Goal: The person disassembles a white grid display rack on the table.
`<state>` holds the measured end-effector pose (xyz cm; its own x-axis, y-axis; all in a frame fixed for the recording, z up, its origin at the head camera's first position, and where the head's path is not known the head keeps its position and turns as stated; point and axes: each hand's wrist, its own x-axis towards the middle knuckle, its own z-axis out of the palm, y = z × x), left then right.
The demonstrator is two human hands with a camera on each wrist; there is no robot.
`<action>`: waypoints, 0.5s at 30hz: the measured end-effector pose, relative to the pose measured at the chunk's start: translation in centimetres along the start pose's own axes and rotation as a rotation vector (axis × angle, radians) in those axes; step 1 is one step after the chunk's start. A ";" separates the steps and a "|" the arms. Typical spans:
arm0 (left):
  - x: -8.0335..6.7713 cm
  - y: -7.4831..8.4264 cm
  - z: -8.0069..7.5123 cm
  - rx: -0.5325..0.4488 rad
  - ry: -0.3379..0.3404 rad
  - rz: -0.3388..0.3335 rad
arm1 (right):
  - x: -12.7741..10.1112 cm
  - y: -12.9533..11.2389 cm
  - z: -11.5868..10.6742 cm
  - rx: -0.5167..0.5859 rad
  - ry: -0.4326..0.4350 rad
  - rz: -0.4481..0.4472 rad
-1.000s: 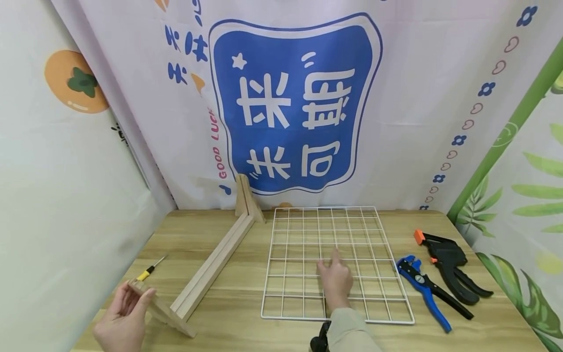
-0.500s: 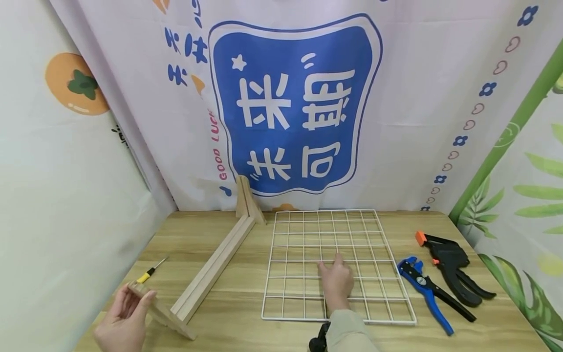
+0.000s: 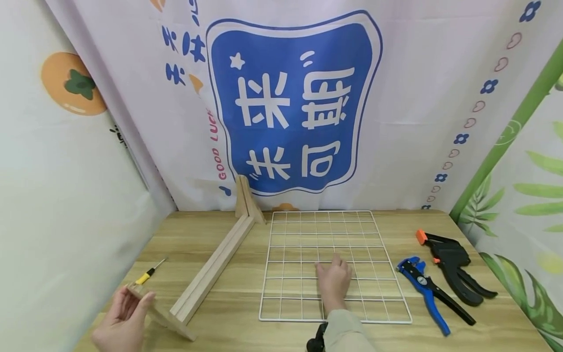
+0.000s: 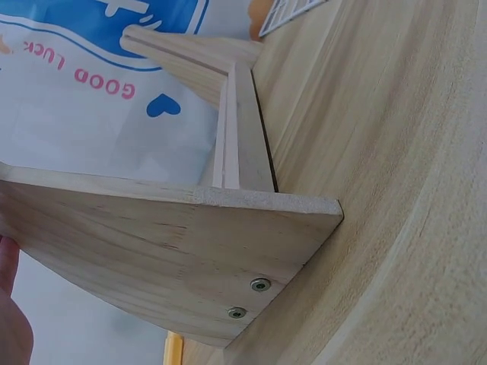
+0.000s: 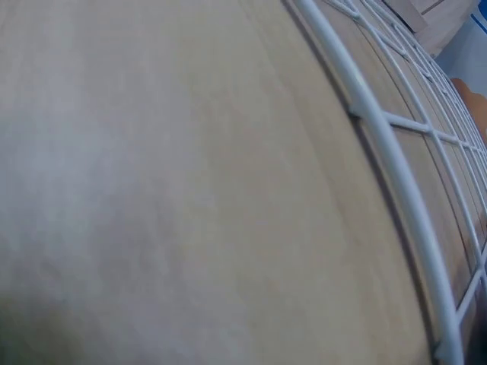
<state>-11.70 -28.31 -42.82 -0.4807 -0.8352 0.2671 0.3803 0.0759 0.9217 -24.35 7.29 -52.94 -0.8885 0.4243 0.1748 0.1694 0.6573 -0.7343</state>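
My left hand (image 3: 120, 320) pinches the top of the near end piece of a wooden stand (image 3: 212, 271). The stand lies lengthwise on the table, its long beam joining two tapered upright ends. In the left wrist view, the near end piece (image 4: 152, 243) shows two bolt heads, and some fingers (image 4: 9, 266) appear at its edge. My right hand (image 3: 334, 283) grips wires near the middle of a white wire grid panel (image 3: 301, 262), thumb and forefinger apart; the fingertips' undersides are hidden. The right wrist view shows the panel's thick rim (image 5: 396, 167) close over the wood surface.
A yellow-and-black screwdriver (image 3: 146, 275) lies left of the stand. Right of the panel are blue-and-black wire strippers (image 3: 425, 288) and a black tool with an orange tip (image 3: 450, 259). A printed curtain (image 3: 404, 146) hangs behind the table (image 3: 237, 313).
The wire panel has shifted slightly left with my right hand, and its far edge sits a little lower in view. My left hand keeps its hold on the stand.
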 end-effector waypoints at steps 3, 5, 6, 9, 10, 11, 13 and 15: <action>-0.1 0.0 0.0 -0.010 -0.004 0.020 | 0.0 0.0 0.0 0.021 0.007 -0.006; 0.0 0.1 0.0 0.025 -0.005 0.040 | 0.1 -0.1 0.1 0.028 0.001 -0.011; 0.1 0.0 0.0 0.052 -0.005 0.056 | 0.2 -0.1 0.1 0.025 0.002 -0.013; 0.4 -0.2 0.0 0.119 -0.013 0.095 | 0.3 -0.2 0.2 0.014 0.007 -0.011; 0.4 -0.2 0.1 0.150 -0.013 0.107 | 0.3 -0.2 0.2 0.014 0.004 -0.010; 0.4 -0.3 0.0 0.158 -0.016 0.109 | 0.3 -0.2 0.1 0.015 -0.003 -0.003; 0.5 -0.3 0.0 0.193 -0.020 0.109 | 0.6 -0.3 -0.4 0.039 -0.015 0.013; 0.2 0.0 -0.1 0.265 -0.024 0.129 | 1.2 -0.5 -1.7 0.086 -0.028 0.022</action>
<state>-11.68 -28.55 -42.76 -0.4613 -0.7965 0.3908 0.2213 0.3232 0.9201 -24.78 8.50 -51.24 -0.8969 0.4194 0.1404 0.1526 0.5914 -0.7918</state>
